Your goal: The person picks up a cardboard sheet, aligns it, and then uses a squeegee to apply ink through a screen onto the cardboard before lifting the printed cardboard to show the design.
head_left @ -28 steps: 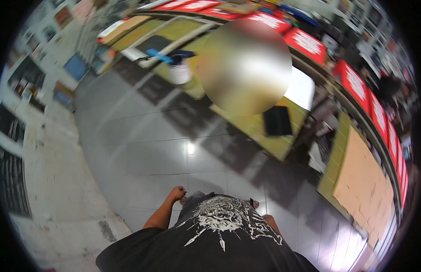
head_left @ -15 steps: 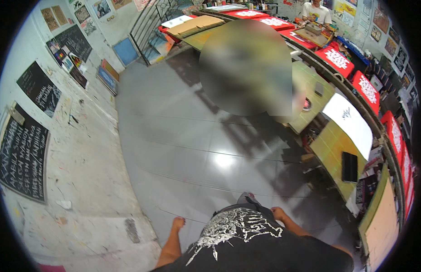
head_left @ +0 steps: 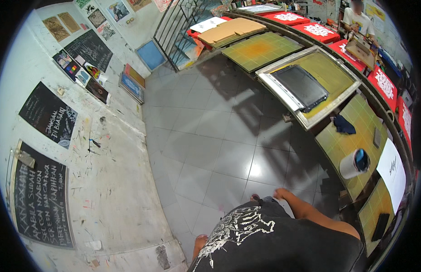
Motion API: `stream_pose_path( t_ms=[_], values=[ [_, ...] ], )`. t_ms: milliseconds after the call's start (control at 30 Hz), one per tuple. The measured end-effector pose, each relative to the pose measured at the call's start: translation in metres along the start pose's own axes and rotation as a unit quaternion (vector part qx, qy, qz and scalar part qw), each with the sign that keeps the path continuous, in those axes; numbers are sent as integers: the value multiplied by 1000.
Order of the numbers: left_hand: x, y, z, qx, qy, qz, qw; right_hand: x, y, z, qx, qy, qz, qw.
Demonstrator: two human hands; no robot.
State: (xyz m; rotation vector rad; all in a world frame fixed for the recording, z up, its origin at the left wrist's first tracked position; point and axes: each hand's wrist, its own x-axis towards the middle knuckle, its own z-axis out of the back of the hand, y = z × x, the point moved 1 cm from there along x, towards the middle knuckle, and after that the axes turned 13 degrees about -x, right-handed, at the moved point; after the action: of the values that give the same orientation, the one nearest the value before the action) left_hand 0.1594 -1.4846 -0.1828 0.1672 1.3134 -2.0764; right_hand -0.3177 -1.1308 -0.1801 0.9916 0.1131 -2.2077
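Okay, so on my feed the head view has just swung left: in the last couple of frames a blurry blob covered the middle of the bench (head_left: 371, 90), and now the framed screen (head_left: 310, 86) sits there sharp, its corner poking past the near edge. The left hand (head_left: 200, 241) has dropped almost behind the shirt, where I could see most of that forearm half a second ago. The right hand (head_left: 279, 194) hangs in front of the body, apart from the near edge. I can't tell whether the fingers of either are spread or curled, and I see nothing in them, so I'd call it no hands-on work right now.

Nearest the right hand is the white tub (head_left: 348, 167), standing at the near edge toward the bench's right end: smooth round wall, dark inside, something blue poking out. Behind it, a crumpled dark cloth (head_left: 344, 125) and a small grey block (head_left: 377, 137).

Texture-wise, the screen's mesh is mustard yellow around a smoky dark rectangle with a glossy black border, maybe ink. Red fabric pieces (head_left: 383, 85) with white print line the far edge.
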Motion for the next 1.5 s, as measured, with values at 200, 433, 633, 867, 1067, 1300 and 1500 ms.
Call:
stream_pose_path(
  t_ms=[200, 433, 633, 867, 1067, 1300, 1500],
  values=[
    [78, -34, 52, -107, -67, 235, 964, 108, 87, 234, 156, -197, 111, 962],
    [270, -68, 120, 44, 70, 179, 980, 199, 60, 257, 184, -195, 50, 962],
    [592, -148, 291, 307, 196, -26, 931, 172, -20, 155, 155, -58, -230, 959],
    [900, -501, 360, 111, -66, -210, 969, 210, 1, 125, 447, -68, -333, 827],
    [1013, -692, 324, 72, 8, -276, 958, 277, 26, 372, 471, -151, -279, 823],
    [1140, -823, 343, 61, 19, -350, 935, 305, 20, 605, 276, -188, -274, 902],
    [1306, -915, 371, 148, -10, -469, 871, 394, 32, 853, 336, -441, -121, 823]
  ],
)
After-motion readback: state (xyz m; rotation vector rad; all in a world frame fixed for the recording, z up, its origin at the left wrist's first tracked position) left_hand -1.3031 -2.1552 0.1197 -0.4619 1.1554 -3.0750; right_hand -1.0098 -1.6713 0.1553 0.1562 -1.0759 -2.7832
